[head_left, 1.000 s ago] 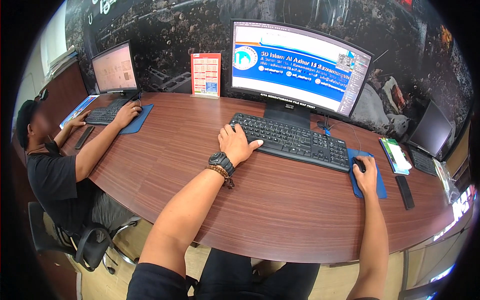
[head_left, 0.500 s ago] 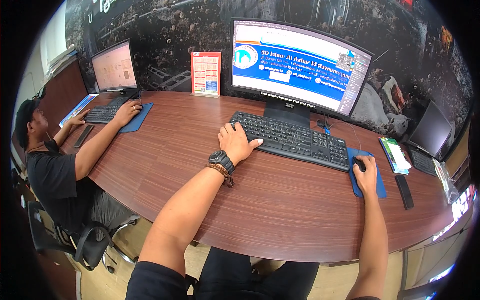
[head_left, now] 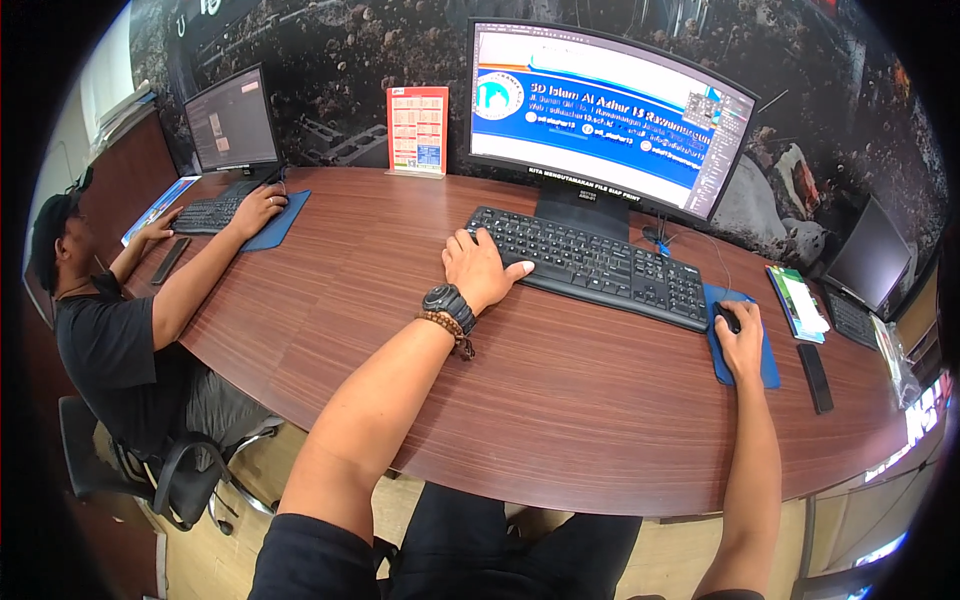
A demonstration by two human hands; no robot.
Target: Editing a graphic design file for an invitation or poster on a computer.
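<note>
My left hand (head_left: 480, 268) rests at the left end of a black keyboard (head_left: 600, 264), fingers spread over its keys and thumb stretched along the front edge. A black watch (head_left: 447, 300) and a brown bead bracelet (head_left: 440, 319) circle that wrist. At the keyboard's right, my right hand (head_left: 743, 347) is closed over a black computer mouse (head_left: 729, 318) on a blue mouse pad (head_left: 769, 368). Behind the keyboard stands a monitor (head_left: 598, 125) showing a blue, white and orange banner layout in an editing program.
On the left a co-worker (head_left: 110, 330) sits with hands at another keyboard and mouse before a second monitor (head_left: 232, 122). A red-framed calendar (head_left: 418, 130) stands on the brown desk (head_left: 370, 260). Booklets (head_left: 795, 303), a black phone-like slab (head_left: 815, 378) and a dark screen (head_left: 870, 253) lie right.
A small white box on my monitor's banner is gone. The co-worker's screen has turned from light to dark. My view has shifted slightly; both my hands keep their places on keyboard and mouse.
</note>
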